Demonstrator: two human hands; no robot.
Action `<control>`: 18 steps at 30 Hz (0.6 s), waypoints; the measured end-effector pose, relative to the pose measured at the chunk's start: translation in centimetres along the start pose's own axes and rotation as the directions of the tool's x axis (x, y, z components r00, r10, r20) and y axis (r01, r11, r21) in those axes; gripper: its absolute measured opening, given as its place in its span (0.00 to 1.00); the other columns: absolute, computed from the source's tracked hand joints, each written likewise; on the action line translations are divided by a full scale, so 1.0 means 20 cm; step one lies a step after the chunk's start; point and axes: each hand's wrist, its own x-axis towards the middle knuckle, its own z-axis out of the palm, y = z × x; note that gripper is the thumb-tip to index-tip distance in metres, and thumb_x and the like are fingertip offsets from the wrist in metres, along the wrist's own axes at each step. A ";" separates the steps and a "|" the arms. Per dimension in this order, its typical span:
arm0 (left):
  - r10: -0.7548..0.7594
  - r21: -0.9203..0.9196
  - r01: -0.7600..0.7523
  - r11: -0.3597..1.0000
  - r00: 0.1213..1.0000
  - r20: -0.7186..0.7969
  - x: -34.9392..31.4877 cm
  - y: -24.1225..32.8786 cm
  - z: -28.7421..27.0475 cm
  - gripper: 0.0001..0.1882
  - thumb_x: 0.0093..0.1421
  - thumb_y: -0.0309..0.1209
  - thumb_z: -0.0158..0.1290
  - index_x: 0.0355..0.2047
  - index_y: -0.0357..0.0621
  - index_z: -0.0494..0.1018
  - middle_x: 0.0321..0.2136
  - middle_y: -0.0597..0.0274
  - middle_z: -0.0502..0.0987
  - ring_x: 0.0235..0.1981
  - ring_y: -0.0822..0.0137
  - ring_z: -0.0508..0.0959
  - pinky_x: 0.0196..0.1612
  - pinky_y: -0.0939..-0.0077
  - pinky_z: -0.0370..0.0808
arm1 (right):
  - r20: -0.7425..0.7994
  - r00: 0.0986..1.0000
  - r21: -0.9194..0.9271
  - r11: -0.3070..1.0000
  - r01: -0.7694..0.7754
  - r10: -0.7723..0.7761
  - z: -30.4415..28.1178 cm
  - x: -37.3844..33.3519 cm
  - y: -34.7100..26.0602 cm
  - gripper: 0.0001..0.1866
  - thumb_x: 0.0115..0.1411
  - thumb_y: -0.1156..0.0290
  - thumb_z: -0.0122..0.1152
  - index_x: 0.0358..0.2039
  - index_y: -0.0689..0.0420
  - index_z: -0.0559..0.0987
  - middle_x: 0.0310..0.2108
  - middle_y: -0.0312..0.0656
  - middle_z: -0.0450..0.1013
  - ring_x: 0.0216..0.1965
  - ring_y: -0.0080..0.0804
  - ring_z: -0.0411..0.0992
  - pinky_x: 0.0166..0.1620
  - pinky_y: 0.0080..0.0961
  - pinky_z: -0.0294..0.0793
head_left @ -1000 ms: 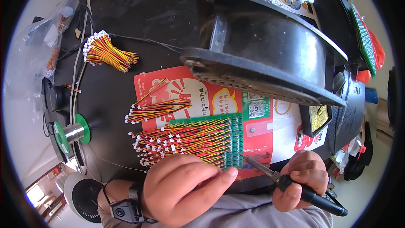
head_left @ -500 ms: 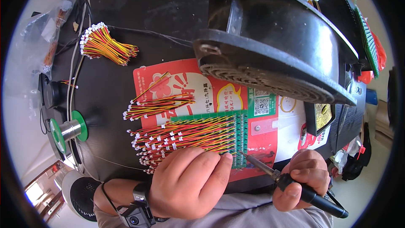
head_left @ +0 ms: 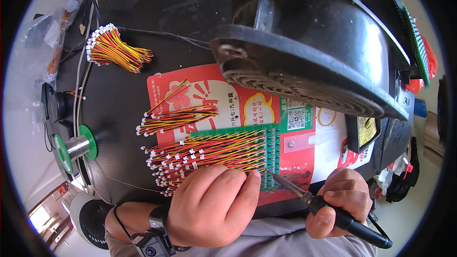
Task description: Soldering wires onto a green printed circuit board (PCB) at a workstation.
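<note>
My right hand [head_left: 342, 202] is closed round the black handle of a soldering iron [head_left: 328, 205]. The iron's tip meets the green circuit board [head_left: 272, 147] beside my left fingertips. Over the board's lower left, my left hand [head_left: 214, 204] is closed with thumb and forefinger together; what they hold is hidden. Red, yellow and black wires [head_left: 228, 148] with white connectors lie in rows, their bare ends along the board. Part of these rows is covered by my left hand. Above them rests a smaller group of loose connector wires [head_left: 178, 118].
A large black fan [head_left: 309, 43] overhangs the board at upper right. A banded wire bundle [head_left: 116, 50] and a solder spool [head_left: 76, 147] are at left. Beneath the board lies a red printed sheet [head_left: 157, 85]. Near the fan sits a holder with a yellow sponge [head_left: 366, 131].
The soldering iron's tip has moved slightly left, closer to my left fingertips. My left hand keeps nearly the same place and grip. The whole view has shifted a little.
</note>
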 end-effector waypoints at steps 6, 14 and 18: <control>-0.006 0.000 0.006 1.000 1.000 0.002 0.01 0.01 0.00 0.15 0.42 0.17 0.59 0.33 0.28 0.79 0.26 0.57 0.74 0.21 0.64 0.74 0.23 0.72 0.72 | 0.016 1.000 0.005 1.000 0.001 -0.002 -0.01 0.00 0.00 0.17 0.58 0.61 0.65 0.28 0.62 0.71 0.14 0.36 0.63 0.12 0.23 0.62 0.15 0.18 0.58; -0.013 0.009 0.013 1.000 1.000 0.002 0.01 0.01 0.00 0.14 0.42 0.17 0.59 0.33 0.28 0.79 0.26 0.56 0.74 0.22 0.63 0.75 0.24 0.72 0.73 | -0.206 0.978 -0.015 1.000 0.017 -0.019 0.05 -0.03 0.01 0.18 0.59 0.58 0.62 0.27 0.60 0.69 0.13 0.34 0.60 0.13 0.22 0.59 0.16 0.18 0.55; -0.023 0.008 0.023 1.000 1.000 -0.002 0.00 0.01 0.00 0.14 0.43 0.17 0.59 0.33 0.29 0.80 0.26 0.57 0.74 0.22 0.63 0.75 0.24 0.72 0.73 | -0.155 0.988 -0.029 0.999 0.015 -0.019 0.04 -0.03 0.01 0.18 0.60 0.58 0.62 0.27 0.59 0.69 0.14 0.34 0.60 0.13 0.22 0.59 0.16 0.19 0.54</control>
